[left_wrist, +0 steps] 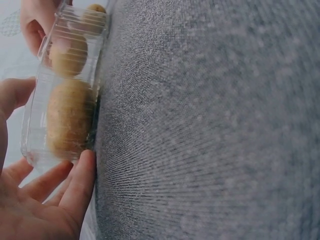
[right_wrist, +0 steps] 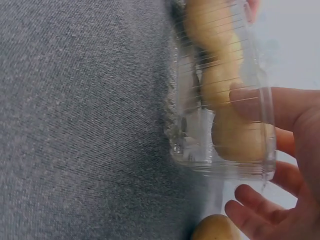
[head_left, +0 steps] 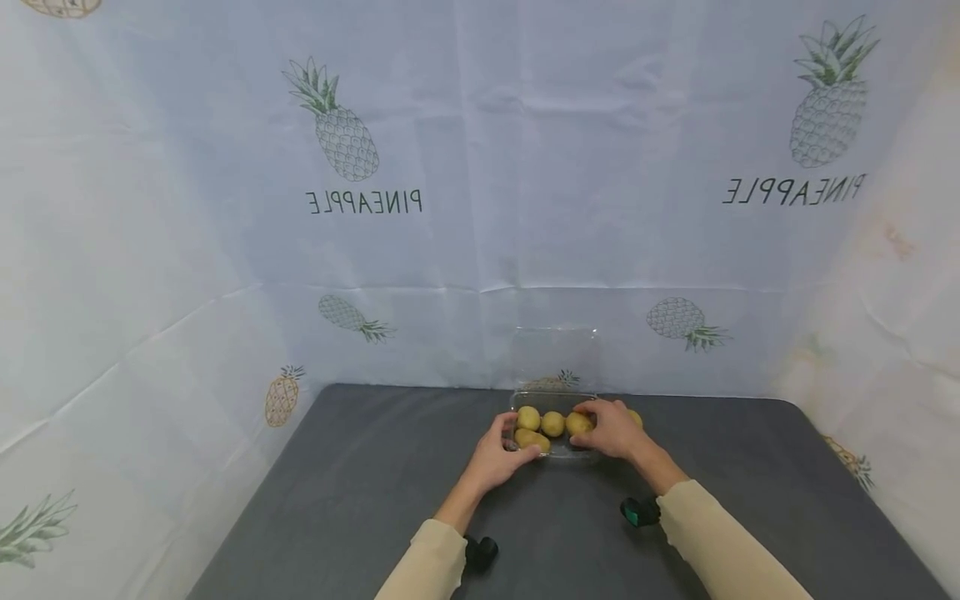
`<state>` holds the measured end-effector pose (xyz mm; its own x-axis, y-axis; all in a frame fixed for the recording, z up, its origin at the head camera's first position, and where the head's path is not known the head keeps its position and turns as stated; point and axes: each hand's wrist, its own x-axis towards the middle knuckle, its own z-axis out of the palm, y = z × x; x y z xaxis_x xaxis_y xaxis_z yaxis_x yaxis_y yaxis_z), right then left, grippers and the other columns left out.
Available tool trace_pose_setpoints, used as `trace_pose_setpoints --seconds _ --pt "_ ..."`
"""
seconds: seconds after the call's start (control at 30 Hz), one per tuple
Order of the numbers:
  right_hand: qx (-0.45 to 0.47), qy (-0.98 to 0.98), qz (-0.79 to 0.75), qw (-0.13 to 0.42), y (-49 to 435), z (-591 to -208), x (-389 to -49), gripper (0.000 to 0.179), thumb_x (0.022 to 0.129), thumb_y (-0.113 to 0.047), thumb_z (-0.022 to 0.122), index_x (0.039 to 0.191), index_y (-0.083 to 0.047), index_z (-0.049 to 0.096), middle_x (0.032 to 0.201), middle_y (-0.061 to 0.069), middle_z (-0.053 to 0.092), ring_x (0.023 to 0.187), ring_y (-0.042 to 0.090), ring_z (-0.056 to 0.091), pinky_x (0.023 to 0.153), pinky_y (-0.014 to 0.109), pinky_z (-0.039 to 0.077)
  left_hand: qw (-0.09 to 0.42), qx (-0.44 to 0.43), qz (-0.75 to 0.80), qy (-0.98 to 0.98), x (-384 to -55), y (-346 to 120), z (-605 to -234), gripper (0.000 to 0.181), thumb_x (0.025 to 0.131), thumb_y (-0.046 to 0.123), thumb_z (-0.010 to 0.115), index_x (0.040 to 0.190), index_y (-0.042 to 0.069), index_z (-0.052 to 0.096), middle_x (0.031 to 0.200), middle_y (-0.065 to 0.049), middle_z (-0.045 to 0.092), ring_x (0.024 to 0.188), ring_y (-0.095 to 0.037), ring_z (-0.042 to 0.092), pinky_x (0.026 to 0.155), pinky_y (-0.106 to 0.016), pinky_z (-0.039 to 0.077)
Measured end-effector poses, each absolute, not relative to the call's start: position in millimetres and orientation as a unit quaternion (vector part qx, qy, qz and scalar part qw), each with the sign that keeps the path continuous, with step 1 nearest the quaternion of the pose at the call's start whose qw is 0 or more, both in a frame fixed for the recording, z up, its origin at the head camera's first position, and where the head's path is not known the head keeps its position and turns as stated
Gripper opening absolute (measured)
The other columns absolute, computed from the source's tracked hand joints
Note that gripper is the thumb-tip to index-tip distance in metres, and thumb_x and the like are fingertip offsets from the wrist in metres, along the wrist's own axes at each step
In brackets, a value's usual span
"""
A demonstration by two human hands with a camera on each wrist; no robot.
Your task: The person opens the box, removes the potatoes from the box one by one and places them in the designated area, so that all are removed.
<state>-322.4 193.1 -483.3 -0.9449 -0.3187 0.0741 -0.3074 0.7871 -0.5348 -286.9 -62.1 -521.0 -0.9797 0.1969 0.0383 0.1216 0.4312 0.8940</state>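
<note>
A clear plastic clamshell container (head_left: 576,457) lies on the grey tabletop, its transparent lid (head_left: 557,354) raised at the back. Several yellow-brown potatoes (head_left: 552,424) are inside, including a long one (left_wrist: 70,117) at the left end. My left hand (head_left: 493,460) holds the container's left front corner, fingers at the end wall and thumb by the front rim. At the right side, my right hand (head_left: 617,431) reaches over the rim and pinches a potato (right_wrist: 239,135), its thumb inside the container. Another potato (head_left: 636,418) sits outside, beyond the right hand and partly hidden by it.
The grey cloth-covered tabletop (head_left: 375,500) extends around the container. Close behind stands a pale curtain (head_left: 480,250) printed with pineapples, which also encloses both sides. Black wrist devices (head_left: 639,512) hang below both sleeves.
</note>
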Motion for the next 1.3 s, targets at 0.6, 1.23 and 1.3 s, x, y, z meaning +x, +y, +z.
trace_pose_setpoints --seconds 0.6,1.23,1.3 --pt "-0.129 0.916 -0.376 -0.044 203 -467 -307 0.058 0.089 -0.026 0.079 0.137 0.002 0.061 0.13 0.023 0.059 0.113 0.04 0.059 0.084 0.052 0.053 0.029 0.102 0.518 0.849 -291 -65 -523 0.075 0.091 0.04 0.077 0.151 0.01 0.043 0.141 -0.017 0.053 0.111 -0.03 0.06 0.088 -0.048 0.051" --pt "-0.111 0.892 -0.438 -0.021 242 -463 -296 0.059 0.092 -0.019 0.076 0.142 0.003 0.055 0.135 0.026 0.054 0.115 0.042 0.058 0.082 0.047 0.054 0.034 0.102 0.519 0.848 -289 -63 -523 0.074 0.092 0.039 0.076 0.151 0.011 0.042 0.14 -0.015 0.054 0.108 -0.026 0.059 0.086 -0.046 0.051" --pt "-0.111 0.89 -0.442 -0.016 248 -462 -294 0.061 0.092 -0.021 0.076 0.143 0.003 0.054 0.135 0.026 0.054 0.114 0.041 0.058 0.081 0.044 0.054 0.032 0.103 0.52 0.847 -288 -63 -523 0.074 0.091 0.038 0.076 0.151 0.011 0.042 0.14 -0.015 0.054 0.108 -0.027 0.06 0.085 -0.047 0.051"
